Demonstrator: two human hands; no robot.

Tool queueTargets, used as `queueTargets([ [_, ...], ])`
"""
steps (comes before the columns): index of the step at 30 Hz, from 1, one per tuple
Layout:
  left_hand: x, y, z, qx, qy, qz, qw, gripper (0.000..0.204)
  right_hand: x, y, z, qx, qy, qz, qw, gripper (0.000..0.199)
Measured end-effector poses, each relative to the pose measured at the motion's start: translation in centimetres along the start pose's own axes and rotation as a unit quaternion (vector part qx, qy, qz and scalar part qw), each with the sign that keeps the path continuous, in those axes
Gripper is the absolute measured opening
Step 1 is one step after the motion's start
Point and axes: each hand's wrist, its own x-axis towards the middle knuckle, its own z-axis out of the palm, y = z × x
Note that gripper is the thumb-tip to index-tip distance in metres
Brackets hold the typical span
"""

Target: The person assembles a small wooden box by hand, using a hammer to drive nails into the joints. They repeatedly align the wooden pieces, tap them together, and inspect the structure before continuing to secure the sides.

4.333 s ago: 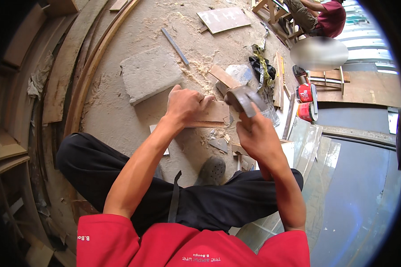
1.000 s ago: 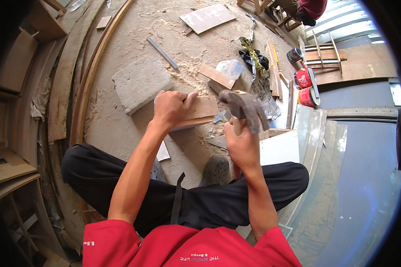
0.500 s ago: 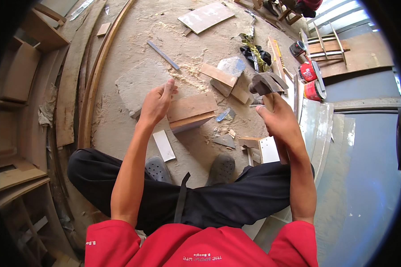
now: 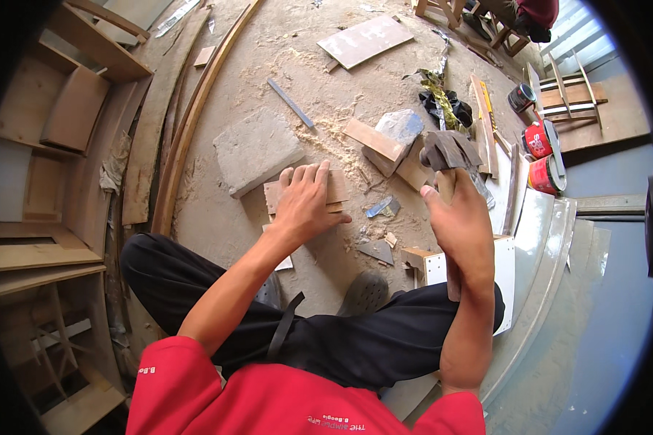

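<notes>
My left hand lies flat, fingers together, on a small wooden block on the dusty floor and holds it down. A hammer with a wooden handle is gripped in my right hand; its dark metal head is raised to the right of the block, above the floor. A flat grey stone slab lies just left of the block. More wood offcuts lie behind it.
Curved wooden strips and shelf parts line the left. Red paint cans stand at the right by a white panel. A board and a seated person are at the back. Sawdust covers the floor.
My left hand has settled flat on the wooden block. The hammer in my right hand has swung from over the block out to the right and stays raised.
</notes>
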Motion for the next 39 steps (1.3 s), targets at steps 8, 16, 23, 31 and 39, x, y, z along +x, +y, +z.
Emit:
queueTargets([
  [8, 0.4, -1.9, -1.4, -0.045, 0.004, 0.078, 0.996, 0.094, 0.9, -0.2, -1.0, 0.007, 0.005, 0.001, 1.0, 0.035],
  [16, 0.4, -5.2, -8.1, -0.02, 0.149, 0.275, 0.95, 0.101, 1.4, 0.3, 0.0, 0.009, 0.019, -0.006, 1.0, 0.033],
  [23, 0.5, -9.3, -9.8, -0.139, 0.323, 0.298, 0.887, 0.107, 3.9, 3.1, 3.0, -0.026, 0.064, -0.05, 0.996, 0.037],
  [31, -0.6, -12.6, -7.8, -0.31, 0.393, 0.255, 0.827, 0.112, 3.4, 2.2, 2.8, 0.307, -0.029, 0.128, 0.943, 0.05],
  [39, -1.6, -13.9, -8.5, -0.153, 0.419, 0.357, 0.821, 0.105, 2.9, -0.8, 4.5, 0.42, -0.033, 0.139, 0.896, 0.056],
])
